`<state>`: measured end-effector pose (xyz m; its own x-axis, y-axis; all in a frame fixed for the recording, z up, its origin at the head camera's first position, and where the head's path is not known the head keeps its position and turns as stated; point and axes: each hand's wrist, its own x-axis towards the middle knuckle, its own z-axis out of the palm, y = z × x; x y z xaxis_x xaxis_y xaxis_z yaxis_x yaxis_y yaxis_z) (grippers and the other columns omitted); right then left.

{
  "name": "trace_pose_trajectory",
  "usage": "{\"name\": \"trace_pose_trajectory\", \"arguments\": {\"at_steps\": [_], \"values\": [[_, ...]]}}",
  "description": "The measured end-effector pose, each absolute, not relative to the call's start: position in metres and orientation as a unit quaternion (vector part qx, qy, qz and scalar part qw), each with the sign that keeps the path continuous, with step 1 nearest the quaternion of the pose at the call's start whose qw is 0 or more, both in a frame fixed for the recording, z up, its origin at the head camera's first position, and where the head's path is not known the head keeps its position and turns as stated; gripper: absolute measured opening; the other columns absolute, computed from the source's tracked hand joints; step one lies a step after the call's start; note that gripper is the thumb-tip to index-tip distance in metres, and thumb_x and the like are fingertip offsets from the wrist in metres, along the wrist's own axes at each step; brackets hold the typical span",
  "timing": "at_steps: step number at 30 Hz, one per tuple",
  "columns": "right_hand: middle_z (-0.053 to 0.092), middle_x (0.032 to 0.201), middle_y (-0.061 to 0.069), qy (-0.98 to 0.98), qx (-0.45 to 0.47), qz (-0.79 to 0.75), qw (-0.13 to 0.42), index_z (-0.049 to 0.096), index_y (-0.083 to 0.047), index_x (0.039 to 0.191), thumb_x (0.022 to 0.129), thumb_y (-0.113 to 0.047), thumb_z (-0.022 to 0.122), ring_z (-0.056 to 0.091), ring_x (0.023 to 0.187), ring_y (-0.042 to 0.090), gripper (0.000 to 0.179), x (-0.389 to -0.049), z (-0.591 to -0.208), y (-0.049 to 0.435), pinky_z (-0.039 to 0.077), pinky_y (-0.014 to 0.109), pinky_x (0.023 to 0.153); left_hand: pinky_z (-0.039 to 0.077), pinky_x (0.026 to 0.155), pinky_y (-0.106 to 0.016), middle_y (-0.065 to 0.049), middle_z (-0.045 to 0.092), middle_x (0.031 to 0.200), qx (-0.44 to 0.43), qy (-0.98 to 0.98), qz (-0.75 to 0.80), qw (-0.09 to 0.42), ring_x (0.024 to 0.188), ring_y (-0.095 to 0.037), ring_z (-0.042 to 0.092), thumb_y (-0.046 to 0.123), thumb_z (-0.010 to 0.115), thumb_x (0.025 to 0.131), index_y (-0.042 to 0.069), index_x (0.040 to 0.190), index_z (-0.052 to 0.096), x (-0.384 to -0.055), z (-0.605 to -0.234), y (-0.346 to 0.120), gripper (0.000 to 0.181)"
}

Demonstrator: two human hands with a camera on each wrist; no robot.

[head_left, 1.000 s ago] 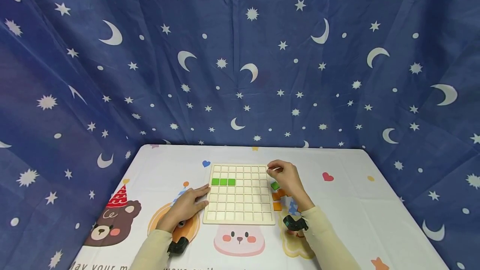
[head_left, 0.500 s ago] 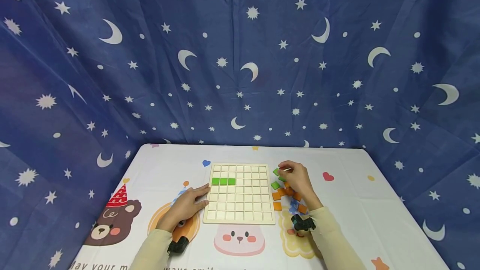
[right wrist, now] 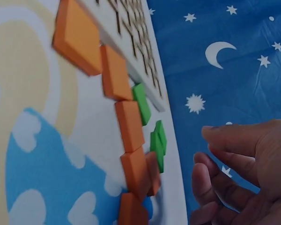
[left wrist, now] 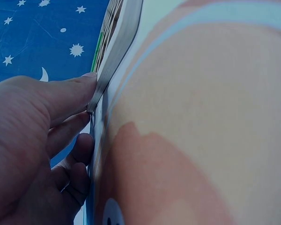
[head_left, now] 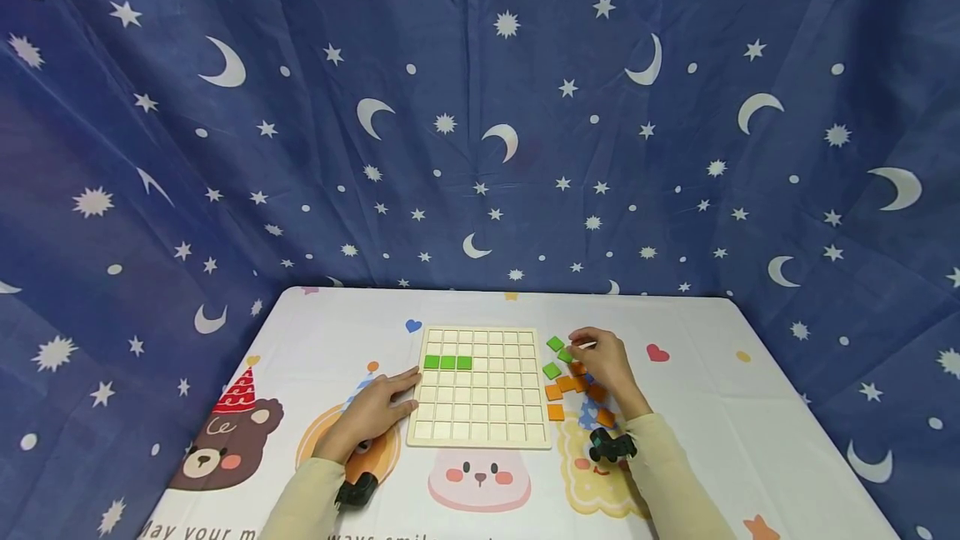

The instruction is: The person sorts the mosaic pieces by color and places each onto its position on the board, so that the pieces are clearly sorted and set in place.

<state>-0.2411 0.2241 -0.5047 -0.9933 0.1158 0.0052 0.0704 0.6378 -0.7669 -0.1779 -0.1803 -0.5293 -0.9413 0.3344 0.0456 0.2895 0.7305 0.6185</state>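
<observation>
A pale wooden grid board (head_left: pixel 480 445) lies on the table, with three green tiles (head_left: pixel 447 362) side by side in one row of its cells. My left hand (head_left: pixel 372 413) rests at the board's left edge; in the left wrist view its fingertips (left wrist: pixel 90 77) meet the board's side. Right of the board, my right hand (head_left: pixel 606 361) is raised beside loose green tiles (head_left: pixel 552 371) and orange tiles (head_left: pixel 556 412). Its thumb and fingers are loosely bent and apart, with nothing between them in the right wrist view.
A white tablecloth (head_left: pixel 690 423) with printed cartoon animals covers the table. Several orange tiles (right wrist: pixel 79 40) lie in a cluster close to the board's right side. Behind the table hangs a blue curtain (head_left: pixel 480 148) with moons and stars.
My right hand has moved rightward from the board's upper right corner to beside the loose tiles, bringing more green and orange tiles into view. The left hand has stayed at the board's edge.
</observation>
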Motion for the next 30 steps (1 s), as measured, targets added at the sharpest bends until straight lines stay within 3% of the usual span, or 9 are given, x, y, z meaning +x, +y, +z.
{"name": "trace_pose_trajectory", "arguments": {"at_steps": [17,30], "values": [[0.072,0.098,0.012,-0.909,-0.082,0.409,0.007,0.073,-0.005,0.104,0.084,-0.016,0.076,0.065,0.085,0.022,0.023,-0.244,-0.521,0.229,0.056,0.032,0.075,0.044,0.104,-0.051,0.000,0.047,0.152,0.167,0.929,0.327,0.042,0.130,-0.035,0.051,0.023,0.068,0.093,0.013,0.141,0.055,-0.179,-0.531,-0.181,0.051],[0.071,0.094,0.009,-0.906,-0.095,0.413,-0.012,0.075,-0.007,0.103,0.084,-0.015,0.075,0.061,0.078,0.019,0.021,-0.247,-0.524,0.228,0.053,0.026,0.068,0.037,0.111,-0.055,0.000,0.045,0.154,0.160,0.926,0.337,0.055,0.139,-0.039,0.042,0.023,0.067,0.093,0.013,0.142,0.054,-0.181,-0.529,-0.181,0.051]]}}
